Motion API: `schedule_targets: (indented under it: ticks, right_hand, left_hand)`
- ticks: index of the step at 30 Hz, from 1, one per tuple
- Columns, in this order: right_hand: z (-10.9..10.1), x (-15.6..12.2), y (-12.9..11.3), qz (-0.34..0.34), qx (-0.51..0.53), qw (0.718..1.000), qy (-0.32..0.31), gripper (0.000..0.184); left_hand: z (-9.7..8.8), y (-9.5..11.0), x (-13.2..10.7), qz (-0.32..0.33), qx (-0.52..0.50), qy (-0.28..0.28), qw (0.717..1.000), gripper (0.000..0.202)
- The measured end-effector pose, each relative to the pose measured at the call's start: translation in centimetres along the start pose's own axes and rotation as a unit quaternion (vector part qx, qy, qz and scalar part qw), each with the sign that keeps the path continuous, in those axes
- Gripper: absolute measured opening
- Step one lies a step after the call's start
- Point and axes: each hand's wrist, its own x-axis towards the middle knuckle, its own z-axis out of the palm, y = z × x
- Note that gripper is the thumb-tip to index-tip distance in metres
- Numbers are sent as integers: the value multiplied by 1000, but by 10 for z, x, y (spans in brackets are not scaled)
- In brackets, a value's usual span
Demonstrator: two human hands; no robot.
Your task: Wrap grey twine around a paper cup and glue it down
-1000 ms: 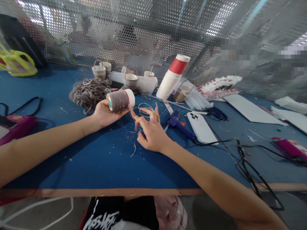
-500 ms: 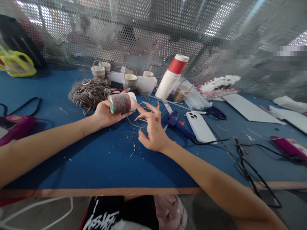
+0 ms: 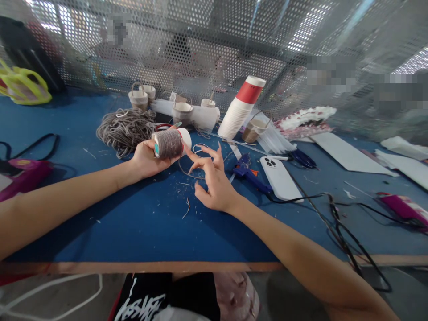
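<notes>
A yellow-green plastic thing (image 3: 23, 87) lies at the far left, and nearer, a glossy pink glue gun (image 3: 23, 174) with a black lead. The table (image 3: 133, 223) is blue felt-like board with a bare wooden front edge, speckled with fibre scraps; the widest open stretch lies between the forearms and that edge.

A loose heap of grey cord (image 3: 125, 129) sits behind the left hand (image 3: 147, 158). That hand grips a cup (image 3: 170, 142) held on its side just above the table at the middle. The cup is a white cylinder, closely wound in the same grey cord, with a teal patch at its end.

The right hand (image 3: 214, 180) is loosely spread, forefinger tip at the cup's white end. A thin strand (image 3: 187, 171) loops under the fingers; whether they pinch it cannot be told.

Small handled cups (image 3: 138, 99) stand at the back, before a perforated metal screen (image 3: 200, 44). Further right come a leaning stack (image 3: 239, 111) of paper cups, a blue glue gun (image 3: 249, 174), a white phone (image 3: 281, 178), tangled black cable (image 3: 337, 223) crossing the edge, flat white sheets (image 3: 347, 154) and a second pink gun (image 3: 404, 207).

White lettering on black cloth (image 3: 143, 307) below the edge is cut off, unreadable.
</notes>
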Motion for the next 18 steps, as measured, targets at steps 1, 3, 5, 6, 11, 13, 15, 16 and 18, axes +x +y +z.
schedule_targets:
  ticks: [1, 3, 5, 6, 11, 13, 15, 16, 18]
  right_hand:
    - [-1, 0, 0, 0, -3, 1000, -1, 56]
    - [-1, 0, -1, 2, -8, 1000, -7, 58]
    - [-1, 0, -2, 6, -12, 1000, -17, 54]
    - [-1, 0, -2, 9, -14, 1000, -23, 51]
    - [0, -1, -2, 2, -20, 1000, -23, 44]
    - [0, -1, -1, -6, -21, 1000, -20, 43]
    - [0, -1, -1, -11, -23, 999, -20, 41]
    - [-1, -1, -1, -9, -25, 999, -22, 41]
    - [-1, 0, -1, -3, -29, 999, -25, 40]
  left_hand:
    - [1, 0, 0, 2, 0, 4, 1000, 80]
    - [2, 0, -1, 2, -2, 20, 1000, 78]
    - [4, 1, -1, -2, -5, 32, 999, 76]
    - [4, 1, -1, -4, -7, 34, 999, 74]
    - [1, 2, 1, -25, -13, 78, 997, 67]
    - [-3, 2, 3, -22, -15, 77, 997, 68]
    - [-8, 2, 5, -12, -14, 48, 999, 69]
    - [-11, 2, 6, -8, -12, 31, 999, 70]
    - [-15, 3, 8, -1, -5, 4, 1000, 72]
